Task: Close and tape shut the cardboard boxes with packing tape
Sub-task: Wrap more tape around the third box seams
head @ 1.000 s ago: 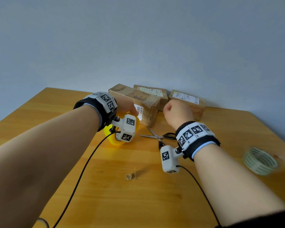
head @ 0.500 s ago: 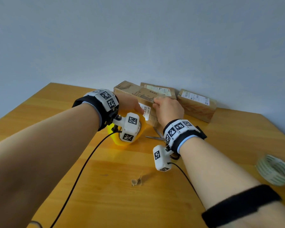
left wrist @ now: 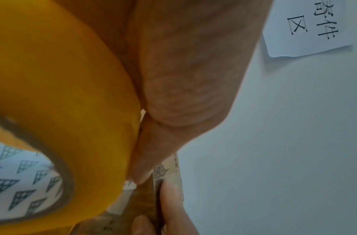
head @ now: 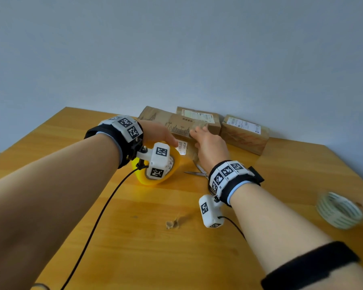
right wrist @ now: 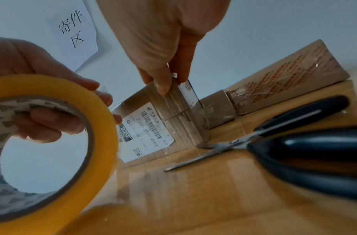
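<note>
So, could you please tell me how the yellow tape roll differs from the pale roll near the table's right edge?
The yellow tape roll is bright yellow and gripped upright by the left hand; the pale roll is whitish-green. It lies flat on the table, untouched, far from the boxes, while the yellow one is beside the front box. Both are ring-shaped rolls.

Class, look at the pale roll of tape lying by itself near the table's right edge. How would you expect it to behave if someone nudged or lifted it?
The pale tape roll lies flat on the table, so a nudge would probably slide it rather than roll it. It is a hollow ring, so likely light and easy to hook with a finger. Stood on its rim, it could roll away.
</note>
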`<state>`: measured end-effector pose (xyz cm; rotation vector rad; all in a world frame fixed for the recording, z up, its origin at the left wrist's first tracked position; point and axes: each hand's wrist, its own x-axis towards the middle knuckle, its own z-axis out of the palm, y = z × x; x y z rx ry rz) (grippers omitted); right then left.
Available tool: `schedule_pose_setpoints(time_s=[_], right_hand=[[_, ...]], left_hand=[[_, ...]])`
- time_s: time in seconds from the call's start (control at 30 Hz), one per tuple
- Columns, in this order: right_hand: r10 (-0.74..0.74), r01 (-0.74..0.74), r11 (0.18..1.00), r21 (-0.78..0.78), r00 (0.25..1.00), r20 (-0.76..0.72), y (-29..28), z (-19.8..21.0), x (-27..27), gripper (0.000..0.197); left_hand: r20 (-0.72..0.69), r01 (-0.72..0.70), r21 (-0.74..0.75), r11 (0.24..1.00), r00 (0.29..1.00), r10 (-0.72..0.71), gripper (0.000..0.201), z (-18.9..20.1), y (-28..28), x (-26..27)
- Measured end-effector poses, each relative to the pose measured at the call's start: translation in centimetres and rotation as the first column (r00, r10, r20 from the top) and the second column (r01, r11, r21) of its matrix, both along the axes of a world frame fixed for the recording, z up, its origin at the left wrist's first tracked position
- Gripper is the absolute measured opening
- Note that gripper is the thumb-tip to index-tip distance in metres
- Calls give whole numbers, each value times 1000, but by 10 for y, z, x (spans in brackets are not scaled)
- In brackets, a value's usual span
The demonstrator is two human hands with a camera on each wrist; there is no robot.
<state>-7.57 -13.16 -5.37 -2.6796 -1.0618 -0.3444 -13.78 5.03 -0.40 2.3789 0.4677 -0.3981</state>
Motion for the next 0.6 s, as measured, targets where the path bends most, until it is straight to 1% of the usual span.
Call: schedule_pose_setpoints(time_s=[0.03, 0.07, 0.1, 0.13, 0.17, 0.2, 0.23, 0.27, 0.3, 0.33, 0.37, 0.4, 0.43, 0.47, 0.5, 0.53, 0.6], right_hand=[[27, -25, 999, 43, 999, -30, -5, 1, -5, 50], [62, -54, 992, 117, 996, -61, -10, -1, -11, 47], [88, -72, 973, 220, 994, -67, -14, -3, -16, 41], [81, -60, 937, 345, 996, -46, -19, -5, -21, 34], [22, -11, 885, 465, 1000, -19, -24, -7, -24, 27], [-66, 68, 832, 550, 998, -22, -29, -8, -26, 24], [-153, 166, 802, 574, 986, -71, -34, -9, -28, 23], [-211, 261, 811, 523, 965, -154, -39, -10, -29, 24], [-251, 334, 853, 402, 936, -245, -42, -14, -28, 26], [-274, 357, 905, 234, 906, -322, -43, -18, -28, 29], [-280, 322, 945, 57, 886, -369, -44, -23, -28, 33], [-269, 257, 963, -86, 880, -392, -44, -29, -28, 35], [-261, 201, 961, -188, 883, -390, -44, -35, -28, 36], [-259, 176, 955, -239, 887, -383, -46, -38, -28, 36], [-280, 193, 949, -248, 879, -387, -51, -39, -26, 34], [-310, 235, 944, -230, 867, -389, -57, -38, -23, 32], [-404, 320, 908, -270, 837, -369, -69, -34, -18, 30]], left_hand=[[1, 6, 0, 1000, 1000, -6, 46, 1, 0, -4], [-2, 13, -4, 1000, 1000, -13, 44, 2, 0, -7], [-6, 21, -8, 1000, 1000, -21, 42, 3, 0, -12], [-8, 35, -16, 999, 999, -35, 40, 4, 0, -16], [-14, 51, -19, 999, 999, -51, 37, 6, -2, -20], [-19, 64, -40, 997, 998, -65, 36, 8, -4, -25], [-25, 69, -62, 996, 997, -71, 37, 9, -6, -29], [-29, 72, -74, 995, 997, -75, 37, 9, -8, -32], [-25, 92, -77, 993, 995, -94, 31, 11, -11, -35], [-22, 128, -75, 989, 991, -130, 22, 12, -14, -39], [-19, 156, -71, 985, 987, -157, 19, 12, -17, -40], [-16, 175, -63, 983, 984, -176, 19, 13, -19, -42], [-17, 190, -51, 980, 981, -191, 20, 13, -22, -43], [-15, 199, -42, 979, 980, -200, 19, 13, -22, -45], [-11, 206, -29, 978, 978, -206, 19, 13, -22, -46], [-5, 212, -16, 977, 977, -212, 18, 12, -21, -47], [5, 220, -15, 975, 976, -220, 17, 11, -16, -48]])
